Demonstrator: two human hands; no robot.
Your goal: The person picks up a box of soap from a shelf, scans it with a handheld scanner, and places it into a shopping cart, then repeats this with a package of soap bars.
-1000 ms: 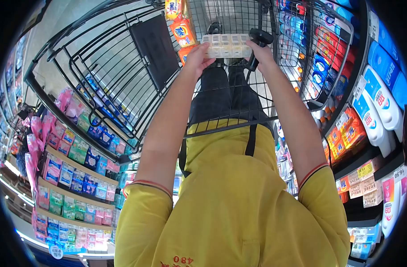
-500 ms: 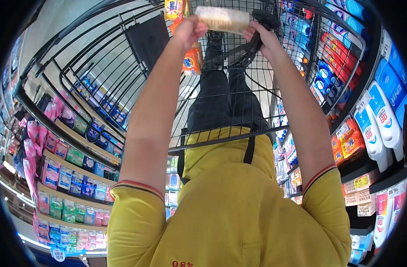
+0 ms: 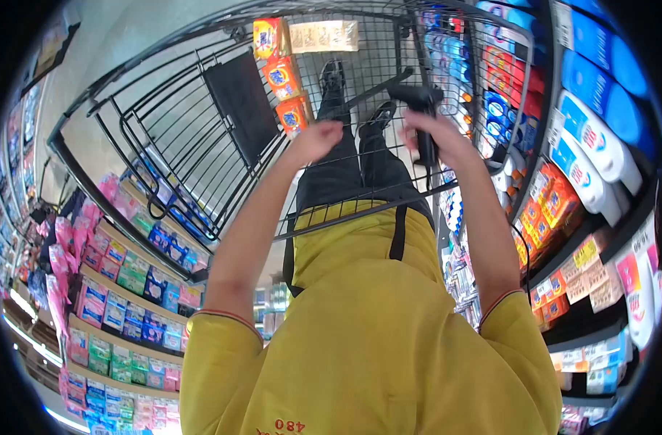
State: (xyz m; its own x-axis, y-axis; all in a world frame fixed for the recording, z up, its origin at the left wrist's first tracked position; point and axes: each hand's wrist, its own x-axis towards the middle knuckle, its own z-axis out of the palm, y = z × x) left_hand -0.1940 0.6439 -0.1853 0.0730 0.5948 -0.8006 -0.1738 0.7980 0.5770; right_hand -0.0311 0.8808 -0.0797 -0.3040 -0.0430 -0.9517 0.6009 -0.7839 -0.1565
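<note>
My right hand [image 3: 447,138] is wrapped round the grip of a black pistol-shaped handheld scanner [image 3: 416,94], its head above the shopping cart. My left hand [image 3: 318,142] hovers over the near part of the cart with fingers curled and nothing visible in them. Just beyond it, several orange packs of laundry soap [image 3: 281,78] lie in a row inside the black wire cart [image 3: 173,109]. A long beige wrapped pack [image 3: 323,35] rests beside the farthest orange pack.
Shelves of pink, blue and green packets [image 3: 121,315] line the left. On the right stand white bottles [image 3: 588,170], orange packs [image 3: 544,206] and blue packages [image 3: 599,80] with price tags. A dark panel [image 3: 242,101] is fixed to the cart's side. My legs show through the wire mesh.
Both hands have come back towards my body. The beige pack, held up between them before, now lies in the cart beside the orange packs. The scanner has stayed in my right hand.
</note>
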